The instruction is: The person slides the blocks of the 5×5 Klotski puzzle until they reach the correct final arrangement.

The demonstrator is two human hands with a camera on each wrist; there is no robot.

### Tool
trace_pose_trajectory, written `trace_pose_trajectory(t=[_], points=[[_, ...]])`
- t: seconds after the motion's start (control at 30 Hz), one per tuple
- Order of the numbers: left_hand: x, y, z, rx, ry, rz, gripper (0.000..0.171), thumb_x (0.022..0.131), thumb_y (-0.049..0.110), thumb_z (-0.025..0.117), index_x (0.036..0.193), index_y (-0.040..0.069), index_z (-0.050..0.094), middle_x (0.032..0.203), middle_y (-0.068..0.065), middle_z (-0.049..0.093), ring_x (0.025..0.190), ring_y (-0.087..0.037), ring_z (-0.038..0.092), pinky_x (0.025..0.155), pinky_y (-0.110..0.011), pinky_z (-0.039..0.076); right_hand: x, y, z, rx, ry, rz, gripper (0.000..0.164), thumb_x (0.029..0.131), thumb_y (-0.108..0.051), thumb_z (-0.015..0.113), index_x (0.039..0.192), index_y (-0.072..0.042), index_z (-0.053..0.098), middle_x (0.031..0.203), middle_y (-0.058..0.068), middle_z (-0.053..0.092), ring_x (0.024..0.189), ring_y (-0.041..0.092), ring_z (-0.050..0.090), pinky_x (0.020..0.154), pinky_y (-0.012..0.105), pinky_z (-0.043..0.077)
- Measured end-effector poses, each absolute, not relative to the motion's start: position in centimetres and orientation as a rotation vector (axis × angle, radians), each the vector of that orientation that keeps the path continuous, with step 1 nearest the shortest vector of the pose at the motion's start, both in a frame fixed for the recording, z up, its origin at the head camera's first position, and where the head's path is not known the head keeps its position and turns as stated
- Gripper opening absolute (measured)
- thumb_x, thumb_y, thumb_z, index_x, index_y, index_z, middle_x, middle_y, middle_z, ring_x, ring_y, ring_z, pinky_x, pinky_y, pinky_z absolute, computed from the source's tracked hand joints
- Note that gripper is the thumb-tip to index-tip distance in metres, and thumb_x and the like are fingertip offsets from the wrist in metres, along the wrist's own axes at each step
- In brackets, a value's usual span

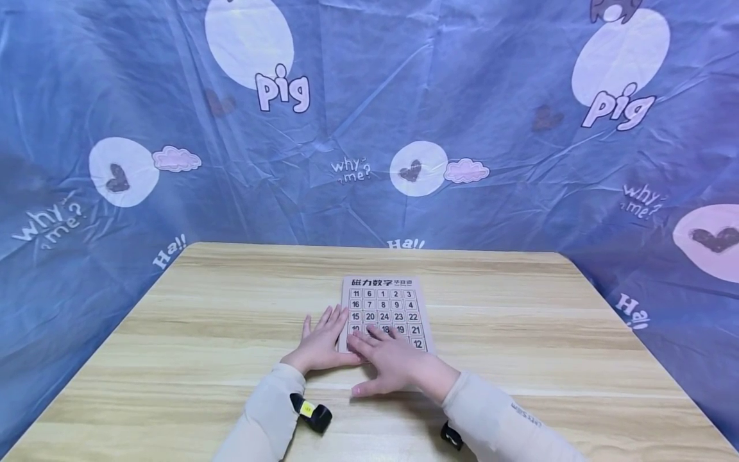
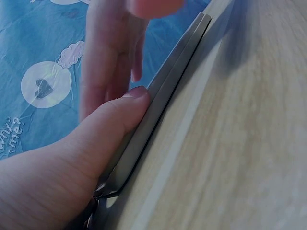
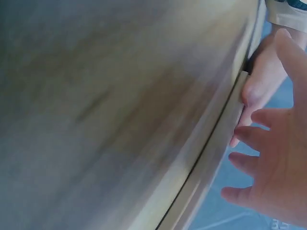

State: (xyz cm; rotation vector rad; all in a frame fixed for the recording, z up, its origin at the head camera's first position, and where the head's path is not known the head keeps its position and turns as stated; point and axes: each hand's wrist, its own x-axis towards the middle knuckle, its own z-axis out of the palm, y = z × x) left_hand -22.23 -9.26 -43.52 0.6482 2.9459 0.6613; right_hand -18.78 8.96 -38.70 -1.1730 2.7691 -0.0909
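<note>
A flat number puzzle board (image 1: pixel 381 282) with rows of numbered square tiles lies on the wooden table. My left hand (image 1: pixel 323 343) rests at its lower left corner, straight fingers along the left side and thumb along the near edge. In the left wrist view that thumb (image 2: pixel 136 96) touches the board's side (image 2: pixel 168 81). Over the lower rows is my right hand (image 1: pixel 389 362), fingers spread and slightly bent, covering some tiles. The right wrist view shows its fingertips (image 3: pixel 242 136) close to the board's face; whether they touch a tile I cannot tell.
The pale wooden table (image 1: pixel 231 308) extends on all sides of the board. A blue printed cloth (image 1: pixel 346 212) hangs behind it and at both sides. Black devices are strapped at the wrists, the left one (image 1: pixel 314 416) with a yellow label.
</note>
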Motion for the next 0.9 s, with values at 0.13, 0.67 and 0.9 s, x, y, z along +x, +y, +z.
trace_pose_trajectory(t=[0.13,0.67,0.9], points=[[-22.3,-9.3,-43.7,0.652,2.95,0.655,0.107,0.06,0.071,0.053,0.139,0.009,0.016,0.141,-0.013,0.013,0.128,-0.028,0.006,0.094,-0.056,-0.008,-18.6,9.9,-38.0,-1.172,2.786,-0.149,0.087,0.073,-0.067,0.042,0.137,-0.012,0.023,0.139,0.007,0.024,0.125,0.032,0.017,0.094,0.057,0.013],[-22.2,-9.3,-43.4,0.638,2.933,0.666,0.107,0.059,0.071,0.054,0.139,0.011,0.015,0.142,-0.011,0.012,0.128,-0.026,0.004,0.095,-0.054,-0.008,-17.0,17.7,-38.3,-1.051,2.876,-0.218,0.085,0.074,-0.06,0.05,0.135,-0.007,0.027,0.136,0.011,0.03,0.123,0.034,0.021,0.092,0.06,0.014],[-22.2,-9.4,-43.2,0.646,2.928,0.69,0.106,0.06,0.07,0.055,0.139,0.01,0.016,0.141,-0.013,0.013,0.128,-0.027,0.005,0.095,-0.055,-0.008,-16.5,18.6,-38.6,-1.022,2.882,-0.23,0.085,0.073,-0.061,0.05,0.134,-0.006,0.03,0.135,0.012,0.031,0.122,0.035,0.024,0.091,0.061,0.014]])
